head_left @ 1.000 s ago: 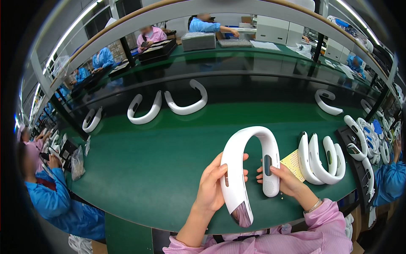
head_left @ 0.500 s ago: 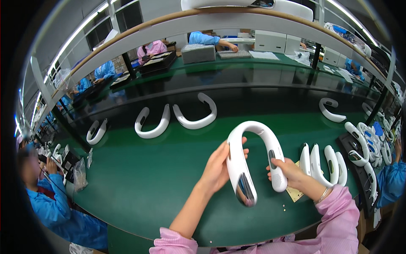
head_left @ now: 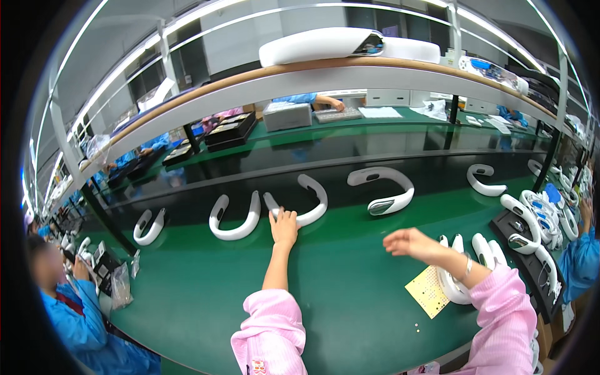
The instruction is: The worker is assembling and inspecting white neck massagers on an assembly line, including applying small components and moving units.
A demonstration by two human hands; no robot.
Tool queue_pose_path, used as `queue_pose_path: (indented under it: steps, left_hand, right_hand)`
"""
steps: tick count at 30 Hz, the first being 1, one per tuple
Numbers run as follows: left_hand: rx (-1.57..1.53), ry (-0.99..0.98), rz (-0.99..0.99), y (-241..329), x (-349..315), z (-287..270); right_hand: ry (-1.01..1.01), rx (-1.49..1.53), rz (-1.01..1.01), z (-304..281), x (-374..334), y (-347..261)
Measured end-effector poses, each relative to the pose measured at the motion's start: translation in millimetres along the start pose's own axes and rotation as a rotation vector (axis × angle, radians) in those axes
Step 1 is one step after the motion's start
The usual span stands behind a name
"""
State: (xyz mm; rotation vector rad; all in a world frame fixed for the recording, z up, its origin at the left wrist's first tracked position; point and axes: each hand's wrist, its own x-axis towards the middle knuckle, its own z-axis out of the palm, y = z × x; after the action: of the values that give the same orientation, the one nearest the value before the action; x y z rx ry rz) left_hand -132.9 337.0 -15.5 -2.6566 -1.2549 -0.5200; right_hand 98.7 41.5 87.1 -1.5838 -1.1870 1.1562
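My left hand point(head_left: 284, 227) reaches forward over the bench, its fingers closed over the near left part of a white U-shaped neck fan point(head_left: 317, 203). The fingertips hide part of that fan. To its right another white neck fan point(head_left: 405, 195) lies on its side, with a dark glossy panel near one end, and no hand touches it. My right hand point(head_left: 409, 244) hovers above the bench, empty, fingers stretched out. Just right of it several neck fans point(head_left: 451, 289) lie bunched together beside a yellow perforated sheet point(head_left: 428, 291).
More neck fans point(head_left: 234, 234) lie in a row across the green bench point(head_left: 206, 294). A black tray point(head_left: 509, 228) with fans and white cables stands at the right. A shelf point(head_left: 350, 64) spans overhead. Co-workers in blue point(head_left: 78, 319) sit at both sides.
Both hands have let go of the neck fan they held; it now lies at the back of the bench. My left hand has moved left onto another fan. The view has tilted up.
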Motion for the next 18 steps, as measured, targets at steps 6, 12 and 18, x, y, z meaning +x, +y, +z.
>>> queue_pose_path:
  steps: [6, 12, 18]
  left_hand:
    - [-0.904, 0.136, 0.168, 65.4, -21.3, -117.2]
    - [-1.792, -0.296, 0.198, 103.8, -133.8, -236.0]
    - [-2.347, -0.514, 0.107, 125.5, -218.2, -247.6]
  right_hand:
    - [0.287, -0.499, -0.448, 16.9, -72.2, -19.3]
    - [0.32, -0.117, -0.577, 38.5, -91.7, -12.4]
    - [0.142, 0.579, -0.206, 90.3, -123.4, 11.0]
